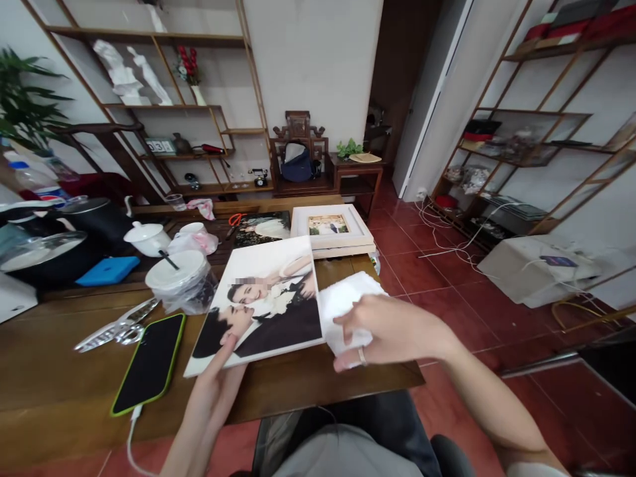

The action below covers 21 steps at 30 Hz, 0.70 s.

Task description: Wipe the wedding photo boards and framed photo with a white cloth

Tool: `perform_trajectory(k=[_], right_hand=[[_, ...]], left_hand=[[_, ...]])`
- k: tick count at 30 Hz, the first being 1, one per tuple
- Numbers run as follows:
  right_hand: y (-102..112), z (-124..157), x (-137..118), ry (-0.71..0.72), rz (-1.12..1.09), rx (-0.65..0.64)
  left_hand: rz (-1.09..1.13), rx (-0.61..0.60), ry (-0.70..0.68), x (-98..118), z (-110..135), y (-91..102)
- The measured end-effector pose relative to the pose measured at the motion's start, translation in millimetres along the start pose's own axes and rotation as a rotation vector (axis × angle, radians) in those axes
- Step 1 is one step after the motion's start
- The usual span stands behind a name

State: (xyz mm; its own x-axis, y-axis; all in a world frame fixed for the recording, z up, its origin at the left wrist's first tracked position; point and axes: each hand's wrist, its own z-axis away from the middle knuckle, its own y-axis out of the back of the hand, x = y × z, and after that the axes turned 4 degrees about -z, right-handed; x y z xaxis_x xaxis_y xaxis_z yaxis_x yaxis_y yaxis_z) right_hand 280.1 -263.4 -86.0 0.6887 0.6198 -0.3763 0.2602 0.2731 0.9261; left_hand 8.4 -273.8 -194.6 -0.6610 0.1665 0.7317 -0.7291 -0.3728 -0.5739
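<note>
My left hand (218, 371) grips a photo panel (283, 311) at its near left edge, thumb on the front and fingers underneath. The panel has white edges, shows a couple in wedding clothes, and is held tilted above the wooden table. To its right, my right hand (377, 328) is bent around a white cloth (348, 295), with a ring on one digit. White material shows between the digits, close beside the panel's right edge. Part of the cloth is hidden under the hand.
Framed pictures (330, 225) are stacked behind the panel, beside a dark photo (263, 226) and orange-handled scissors (234, 222). Left are a charging phone (149, 364), metal scissors (116, 326), a lidded cup with straw (179, 278) and a white teapot (146, 237). The table edge (338, 397) is near my lap.
</note>
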Motion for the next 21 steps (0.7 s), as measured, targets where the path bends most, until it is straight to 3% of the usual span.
perform_trajectory(k=[3, 5, 8, 12, 15, 21], right_hand=[[18.5, -46.8, 17.1, 0.147, -0.011, 0.131], [20.6, -90.5, 35.9, 0.123, 0.11, 0.247], [12.0, -161.5, 57.8, 0.116, 0.204, 0.259], [-13.2, -243.5, 63.3, 0.119, 0.374, 0.128], [-32.0, -287.2, 60.5, 0.07, 0.487, 0.032], [-47.2, -325.0, 61.2, 0.009, 0.611, -0.182]], left_hand=[[0.0, -0.052, -0.001, -1.7, 1.6, 7.5], [0.016, -0.049, -0.007, -3.4, 4.4, 13.0], [0.022, -0.026, -0.006, -9.4, 10.5, 25.2], [-0.069, -0.016, -0.015, -21.6, 15.2, 46.7], [-0.104, -0.026, -0.028, -26.5, 6.1, 55.4], [-0.108, -0.01, -0.049, -24.7, -46.7, 46.0]])
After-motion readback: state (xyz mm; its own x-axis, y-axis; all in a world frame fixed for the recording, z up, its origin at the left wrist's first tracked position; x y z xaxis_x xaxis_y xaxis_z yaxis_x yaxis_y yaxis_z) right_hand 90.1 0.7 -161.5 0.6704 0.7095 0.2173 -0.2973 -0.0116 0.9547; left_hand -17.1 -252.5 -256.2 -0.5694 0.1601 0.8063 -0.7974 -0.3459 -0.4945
